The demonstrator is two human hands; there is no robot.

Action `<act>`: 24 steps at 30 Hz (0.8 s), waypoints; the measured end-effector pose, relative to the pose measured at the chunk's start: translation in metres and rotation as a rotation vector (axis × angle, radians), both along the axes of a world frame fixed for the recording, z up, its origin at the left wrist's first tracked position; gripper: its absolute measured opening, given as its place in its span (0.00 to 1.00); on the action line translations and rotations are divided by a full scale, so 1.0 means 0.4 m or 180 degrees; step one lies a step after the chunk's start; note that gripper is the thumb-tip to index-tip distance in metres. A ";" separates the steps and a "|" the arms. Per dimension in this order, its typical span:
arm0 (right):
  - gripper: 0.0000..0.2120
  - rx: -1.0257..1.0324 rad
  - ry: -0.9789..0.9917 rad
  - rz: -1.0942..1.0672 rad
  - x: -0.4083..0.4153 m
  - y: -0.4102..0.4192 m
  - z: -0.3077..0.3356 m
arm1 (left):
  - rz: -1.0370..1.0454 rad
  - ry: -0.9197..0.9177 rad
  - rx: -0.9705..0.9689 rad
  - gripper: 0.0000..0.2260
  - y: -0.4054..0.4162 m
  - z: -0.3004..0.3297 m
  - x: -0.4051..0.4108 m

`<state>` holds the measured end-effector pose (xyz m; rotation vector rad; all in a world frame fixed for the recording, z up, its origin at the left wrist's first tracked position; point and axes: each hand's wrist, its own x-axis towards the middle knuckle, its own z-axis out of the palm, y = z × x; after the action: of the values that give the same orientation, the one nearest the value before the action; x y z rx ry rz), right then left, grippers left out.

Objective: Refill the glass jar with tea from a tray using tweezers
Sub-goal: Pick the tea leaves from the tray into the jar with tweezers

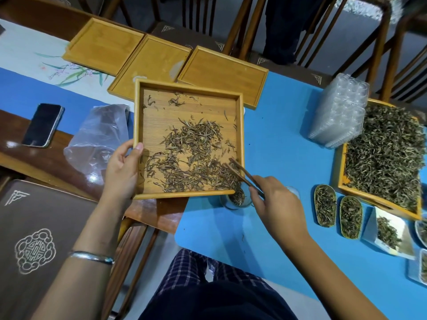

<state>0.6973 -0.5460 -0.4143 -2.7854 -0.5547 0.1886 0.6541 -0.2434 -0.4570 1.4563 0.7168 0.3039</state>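
Note:
A square bamboo tray (pixel 138 112) is held up at a tilt, with dried tea leaves (pixel 191 158) spread over its lower half. My left hand (pixel 122 167) grips its left rim. Its near right corner hangs over a small glass jar (pixel 235 199) that holds some tea and stands on the blue mat. My right hand (pixel 275 202) holds dark wooden tweezers (pixel 242 174), whose tips rest among the leaves at that corner, just above the jar's mouth.
Three bare bamboo trays (pixel 221 72) lie behind. A phone (pixel 44 124) and a plastic bag (pixel 99 135) are at left. At right sit stacked clear plastic boxes (pixel 342 112), a tray heaped with tea (pixel 388 158), two small scoops of tea (pixel 337 210) and a white dish (pixel 392 234).

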 end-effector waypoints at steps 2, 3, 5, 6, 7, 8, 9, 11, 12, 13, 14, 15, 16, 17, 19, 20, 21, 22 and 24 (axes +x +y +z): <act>0.11 -0.0004 0.0022 0.0001 -0.010 -0.005 0.000 | 0.0016 -0.0004 -0.0009 0.12 -0.001 0.002 0.002; 0.10 0.0009 0.0024 -0.0006 -0.015 -0.007 0.001 | 0.0018 -0.0014 -0.0005 0.12 -0.002 0.002 0.002; 0.09 0.0042 0.0006 -0.0005 -0.025 -0.013 0.003 | 0.0004 -0.0030 0.0012 0.13 -0.003 0.002 0.003; 0.09 0.0023 -0.0005 0.0006 -0.030 -0.016 0.003 | -0.0003 -0.0030 0.0008 0.13 -0.004 0.001 0.004; 0.09 -0.0023 -0.0009 0.0015 -0.034 -0.019 0.003 | -0.0002 -0.0030 -0.0006 0.14 -0.003 0.001 0.003; 0.09 -0.0066 -0.0013 0.0015 -0.038 -0.021 0.002 | 0.0000 -0.0032 -0.0015 0.14 -0.003 0.002 0.003; 0.09 -0.0090 -0.0027 0.0012 -0.042 -0.025 0.002 | -0.0003 -0.0029 -0.0011 0.14 -0.001 0.001 0.003; 0.10 -0.0101 -0.0068 0.0013 -0.050 -0.034 0.002 | -0.0011 -0.0012 0.0004 0.14 0.001 0.000 0.004; 0.10 -0.0099 -0.0071 0.0010 -0.054 -0.038 0.002 | -0.0009 -0.0006 0.0007 0.14 0.001 0.000 0.005; 0.11 -0.0085 -0.0053 0.0001 -0.058 -0.043 0.004 | -0.0010 -0.0002 0.0006 0.14 0.002 0.000 0.005; 0.11 -0.0051 -0.0032 -0.0010 -0.061 -0.047 0.005 | -0.0013 -0.0004 -0.0004 0.14 0.003 0.000 0.006; 0.11 -0.0006 -0.0022 -0.0022 -0.064 -0.053 0.006 | -0.0016 -0.0004 -0.0017 0.14 0.003 -0.001 0.006; 0.11 0.0037 -0.0030 -0.0030 -0.065 -0.057 0.009 | -0.0015 0.0000 -0.0023 0.13 0.002 0.000 0.006; 0.10 0.0078 -0.0061 -0.0031 -0.067 -0.062 0.013 | -0.0013 0.0010 -0.0015 0.13 0.002 0.002 0.006; 0.11 0.0181 -0.0162 -0.0033 -0.068 -0.069 0.023 | -0.0017 0.0015 -0.0009 0.10 0.000 0.005 0.007; 0.11 0.0243 -0.0198 -0.0034 -0.068 -0.068 0.029 | -0.0025 0.0007 -0.0017 0.08 0.000 0.006 0.007; 0.11 0.0300 -0.0220 -0.0023 -0.065 -0.066 0.035 | -0.0030 0.0000 -0.0017 0.07 -0.001 0.008 0.008; 0.12 0.0348 -0.0234 0.0005 -0.061 -0.060 0.040 | -0.0026 -0.0008 -0.0006 0.07 -0.002 0.010 0.009; 0.12 0.0422 -0.0218 0.0092 -0.046 -0.038 0.046 | -0.0005 -0.0035 0.0030 0.09 -0.004 0.013 0.010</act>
<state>0.6790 -0.5614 -0.3959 -2.6646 -0.6013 0.0600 0.6583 -0.2449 -0.4518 1.4632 0.7062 0.3142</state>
